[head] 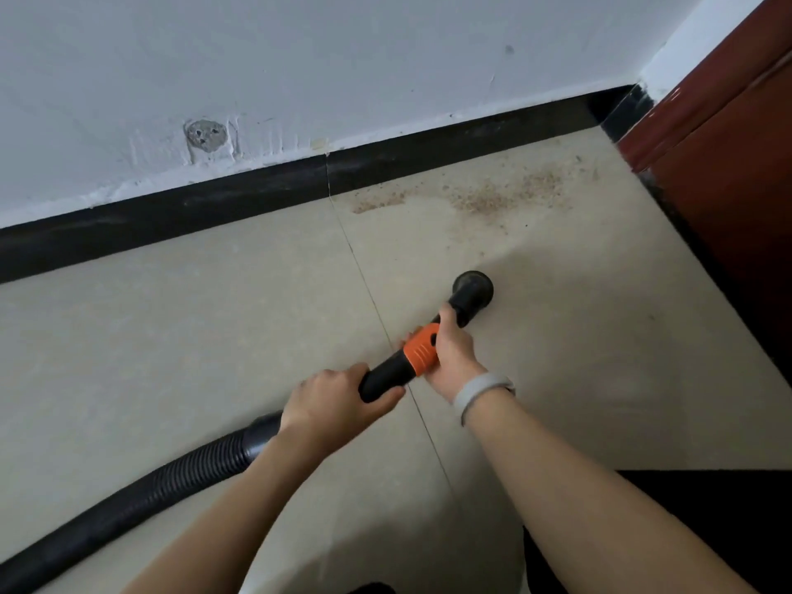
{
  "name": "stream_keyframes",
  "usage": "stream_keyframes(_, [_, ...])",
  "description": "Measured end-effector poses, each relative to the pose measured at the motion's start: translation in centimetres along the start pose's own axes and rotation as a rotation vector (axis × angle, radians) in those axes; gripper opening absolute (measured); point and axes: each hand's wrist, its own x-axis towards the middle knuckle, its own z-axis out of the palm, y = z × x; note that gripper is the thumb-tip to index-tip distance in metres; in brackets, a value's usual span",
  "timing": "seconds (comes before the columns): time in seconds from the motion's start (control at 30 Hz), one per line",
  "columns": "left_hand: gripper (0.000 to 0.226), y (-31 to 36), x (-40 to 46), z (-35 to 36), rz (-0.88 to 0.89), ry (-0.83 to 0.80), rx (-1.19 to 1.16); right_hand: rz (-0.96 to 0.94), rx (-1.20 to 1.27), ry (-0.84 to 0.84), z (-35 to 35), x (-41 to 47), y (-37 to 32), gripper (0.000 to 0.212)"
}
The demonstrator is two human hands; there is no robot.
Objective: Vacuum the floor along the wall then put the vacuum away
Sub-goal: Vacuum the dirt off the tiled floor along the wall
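Note:
A black vacuum wand with an orange collar points up and to the right across the beige tiled floor. Its round black nozzle sits low over the floor, short of a patch of brown sawdust-like debris lying near the black baseboard. My left hand grips the wand's rear end where the ribbed black hose joins it. My right hand holds the wand at the orange collar; a pale band is on that wrist.
A white wall with a patched round hole rises above the baseboard. A dark red door or cabinet closes the corner at the right. The hose trails off to the lower left. Dark clothing shows at the lower right.

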Motion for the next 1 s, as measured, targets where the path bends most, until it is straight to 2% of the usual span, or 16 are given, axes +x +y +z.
stream_keyframes(0.23, [0.048,5.6,3.1,1.6,0.193,-0.133,0.005,-0.052,0.106,0.152,-6.0,0.8,-3.7,0.030])
stream_keyframes(0.37, [0.044,8.2,4.7,2.4,0.233,-0.146,-0.045,-0.067,0.103,0.170,-7.4,1.9,-6.1,0.030])
stream_keyframes(0.53, [0.044,4.2,2.9,2.9,0.072,-0.035,-0.081,-0.078,-0.017,0.100,-3.0,1.8,-3.9,0.034])
stream_keyframes(0.77, [0.042,-3.4,0.5,0.9,-0.208,0.165,-0.184,-0.012,-0.186,-0.141,6.3,1.1,0.6,0.032])
stream_keyframes(0.87, [0.043,-5.0,0.5,0.0,-0.293,0.226,-0.259,-0.012,-0.298,-0.225,9.4,0.9,1.0,0.034])
stream_keyframes(1.0, [0.045,-6.3,1.5,-1.2,-0.358,0.276,-0.332,-0.045,-0.475,-0.251,12.7,0.5,0.5,0.035])
